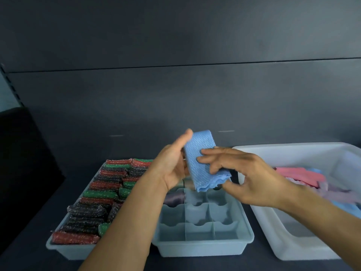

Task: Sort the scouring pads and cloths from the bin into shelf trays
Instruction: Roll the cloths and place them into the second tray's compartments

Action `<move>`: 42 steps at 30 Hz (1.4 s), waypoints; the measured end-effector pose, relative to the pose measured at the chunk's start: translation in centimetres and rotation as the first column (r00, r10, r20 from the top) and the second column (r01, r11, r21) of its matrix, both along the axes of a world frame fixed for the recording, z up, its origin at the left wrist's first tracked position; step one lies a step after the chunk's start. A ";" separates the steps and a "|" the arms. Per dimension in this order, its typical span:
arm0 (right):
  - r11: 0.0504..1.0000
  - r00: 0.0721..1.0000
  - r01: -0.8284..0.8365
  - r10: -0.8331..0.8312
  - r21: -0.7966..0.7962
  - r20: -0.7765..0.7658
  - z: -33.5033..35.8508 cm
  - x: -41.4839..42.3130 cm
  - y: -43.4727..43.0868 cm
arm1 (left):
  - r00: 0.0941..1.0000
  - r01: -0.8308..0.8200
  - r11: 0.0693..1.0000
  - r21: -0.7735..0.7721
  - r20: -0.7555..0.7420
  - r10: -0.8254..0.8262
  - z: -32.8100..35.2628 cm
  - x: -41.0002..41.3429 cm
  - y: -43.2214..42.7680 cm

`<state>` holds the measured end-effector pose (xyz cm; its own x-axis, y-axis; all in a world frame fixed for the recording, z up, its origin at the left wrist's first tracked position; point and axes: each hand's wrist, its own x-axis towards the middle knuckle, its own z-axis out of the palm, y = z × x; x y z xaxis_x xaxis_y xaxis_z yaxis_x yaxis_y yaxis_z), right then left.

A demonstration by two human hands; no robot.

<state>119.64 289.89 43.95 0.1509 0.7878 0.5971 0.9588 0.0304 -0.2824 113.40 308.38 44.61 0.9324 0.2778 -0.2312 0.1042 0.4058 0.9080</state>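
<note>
Dark grey panelled back wall (175, 94) rising behind the dark shelf surface (29, 241); black block (21, 153) standing at its left edge.

One head-worn wide-angle view looks forward and down, close over the dark shelf (29, 251), facing its grey back panel (175, 94); both forearms reach in from below.

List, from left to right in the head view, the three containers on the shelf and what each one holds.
Tray packed with scouring pads → divided tray with mostly empty compartments → white bin holding pink and blue cloths.
</note>
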 end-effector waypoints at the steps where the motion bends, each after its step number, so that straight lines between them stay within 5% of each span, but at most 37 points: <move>1: 1.000 0.997 0.004 -0.002 -0.026 0.074 -0.2 0.2 -0.1 | 1.000 -0.003 1.000 0.029 0.012 0.003 -0.2 0.0 0.1; 4: 0.993 0.916 0.085 -0.043 -0.086 0.398 -0.6 1.2 0.3 | 0.999 0.022 1.000 -0.011 0.049 -0.021 -0.3 -0.2 0.1; 6: 0.995 0.912 0.099 -0.089 -0.005 0.400 -0.9 1.9 0.9 | 0.997 0.062 0.997 -0.036 0.046 -0.060 -0.5 -0.2 -0.2; 8: 0.985 0.975 0.094 -0.122 0.147 0.188 -0.9 1.6 1.7 | 0.999 0.041 0.999 0.007 0.035 -0.041 -1.1 0.0 -0.6; 10: 0.953 0.958 0.165 -0.094 0.253 -0.271 -0.4 0.8 2.3 | 0.999 0.012 0.997 0.081 0.044 -0.015 -1.6 0.3 -0.7; 12: 0.949 0.719 0.244 -0.039 0.200 -0.694 0.2 0.7 2.7 | 0.997 0.065 0.990 0.129 0.043 -0.072 -2.1 0.1 -0.5; 15: 0.960 0.454 0.270 -0.062 0.071 -0.889 0.3 1.3 2.7 | 0.982 0.155 0.971 0.182 0.077 -0.171 -2.2 -0.6 -0.6; 18: 0.965 0.440 0.251 -0.044 0.076 -0.897 0.0 1.3 2.7 | 0.990 0.022 0.943 0.332 0.127 -0.067 -2.1 -1.1 -1.1; 23: 0.972 0.455 0.121 0.124 0.199 -0.882 -0.7 1.2 2.5 | 0.959 -0.084 0.935 0.346 0.284 -0.019 -2.3 -1.3 -0.7; 29: 0.970 0.761 0.195 -0.058 0.143 -0.646 -0.7 1.3 2.6 | 0.978 0.073 0.986 0.153 0.184 -0.101 -1.9 -1.6 -0.8; 32: 0.975 0.830 0.183 -0.086 0.124 -0.550 -1.1 1.3 2.8 | 0.973 0.142 0.927 0.348 0.123 -0.196 -2.4 -1.9 -0.4; 34: 0.968 0.756 0.192 -0.043 0.159 -0.653 -1.4 1.6 2.8 | 0.980 0.072 0.922 0.381 0.146 -0.137 -2.7 -1.9 -0.1; 38: 0.987 0.344 0.134 0.034 0.085 -0.938 -1.4 1.8 2.9 | 0.965 -0.123 0.896 0.428 0.264 0.006 -3.3 -1.9 0.5; 40: 0.998 0.345 0.054 -0.053 -0.037 -0.937 -1.8 1.5 3.0 | 0.953 -0.164 0.859 0.485 0.302 0.011 -3.4 -2.1 0.4; 42: 0.998 0.334 0.056 -0.010 0.009 -0.943 -2.0 1.2 3.4 | 0.945 -0.153 0.862 0.484 0.327 -0.016 -3.7 -2.2 0.6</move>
<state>120.89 293.28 41.97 0.6564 0.7517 0.0641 0.0560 0.0362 -0.9978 111.21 308.93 40.92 0.9055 0.3416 0.2517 -0.2265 -0.1125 0.9675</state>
